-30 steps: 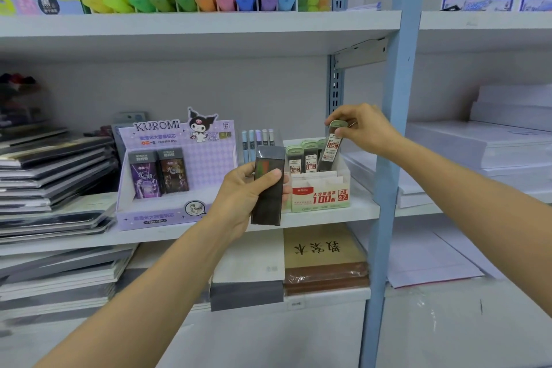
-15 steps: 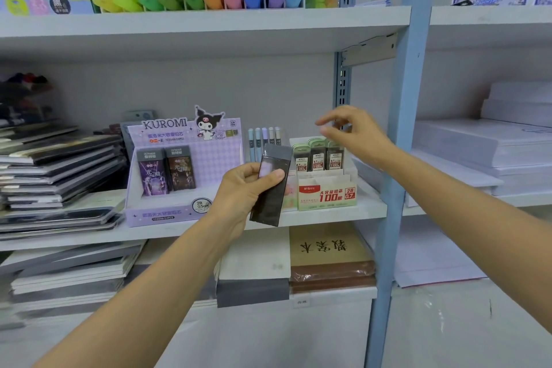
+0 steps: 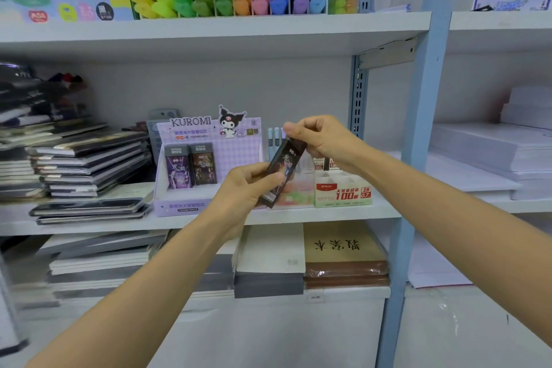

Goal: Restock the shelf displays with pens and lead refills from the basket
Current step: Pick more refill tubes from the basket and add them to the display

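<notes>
Shelf (image 3: 119,225): left hand (image 3: 239,190) grips lead refill case (image 3: 283,169) low, right hand (image 3: 324,140) pinches its top. I'd slot it upright into Kuromi display (image 3: 239,155).

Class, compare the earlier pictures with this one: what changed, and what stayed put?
The right hand let go of a refill in the white box, moved left and now pinches the top of the dark pack. The left hand still grips that pack, now tilted. The purple display stayed.

White shelf boards (image 3: 209,30) on pale-blue upright (image 3: 418,128); grey back panel (image 3: 209,86); soft even light.
</notes>
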### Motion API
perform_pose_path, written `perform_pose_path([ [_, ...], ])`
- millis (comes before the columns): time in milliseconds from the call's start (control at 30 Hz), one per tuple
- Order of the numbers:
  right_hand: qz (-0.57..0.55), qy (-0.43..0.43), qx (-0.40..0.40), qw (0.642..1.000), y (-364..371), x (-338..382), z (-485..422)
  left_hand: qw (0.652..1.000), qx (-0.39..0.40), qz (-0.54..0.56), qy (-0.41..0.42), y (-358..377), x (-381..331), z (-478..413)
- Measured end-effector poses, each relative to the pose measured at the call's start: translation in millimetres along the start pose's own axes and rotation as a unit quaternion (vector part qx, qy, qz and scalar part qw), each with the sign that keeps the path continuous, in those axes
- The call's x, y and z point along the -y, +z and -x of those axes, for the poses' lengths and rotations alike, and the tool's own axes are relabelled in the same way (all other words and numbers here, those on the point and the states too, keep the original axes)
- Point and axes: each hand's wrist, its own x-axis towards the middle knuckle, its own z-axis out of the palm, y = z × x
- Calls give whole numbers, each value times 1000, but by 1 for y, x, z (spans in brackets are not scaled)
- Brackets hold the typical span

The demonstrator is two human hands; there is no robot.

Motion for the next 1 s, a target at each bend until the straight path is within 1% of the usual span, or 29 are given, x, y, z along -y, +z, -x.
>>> perform_pose_path([
  [67,-11,-6,1,1000,9,3,-3,1000,-17,16,9,-7,1,4],
  [167,-20,-12,26,999,20,6,-8,999,-23,41,16,-19,-2,11],
  [200,-18,-12,20,1000,23,7,-10,998,-39,28,29,-24,-1,14],
  [233,-13,-16,1,1000,27,8,-14,996,-72,-14,54,-30,1,16],
  [267,-4,-24,-28,999,30,10,-18,986,-118,-83,88,-38,5,18],
  [300,9,-35,-59,998,34,12,-23,963,-168,-170,123,-46,10,21],
  [333,23,-48,-87,995,37,15,-28,930,-209,-261,155,-55,16,25],
  [367,37,-62,-106,992,40,18,-34,892,-230,-347,179,-65,22,29],
  [400,52,-75,-116,989,44,20,-39,855,-227,-427,189,-75,29,33],
  [433,73,-83,-120,987,48,21,-45,821,-204,-502,181,-84,38,36],
  [500,128,-90,-120,980,59,20,-57,760,-143,-621,129,-97,52,41],
  [533,153,-91,-115,977,66,18,-62,742,-122,-652,99,-102,58,42],
  [600,189,-92,-96,973,80,16,-71,726,-103,-675,74,-109,65,43],
  [667,218,-103,-81,967,95,13,-78,712,-100,-690,85,-114,65,45],
  [767,236,-114,-68,963,115,9,-89,711,-121,-685,103,-121,65,48],
  [833,251,-114,-53,960,128,6,-95,708,-116,-688,111,-126,65,51],
  [900,280,-118,-37,952,137,4,-101,716,-112,-678,122,-129,65,52],
  [1000,318,-124,-25,940,140,6,-108,719,-111,-674,133,-131,65,52],
])
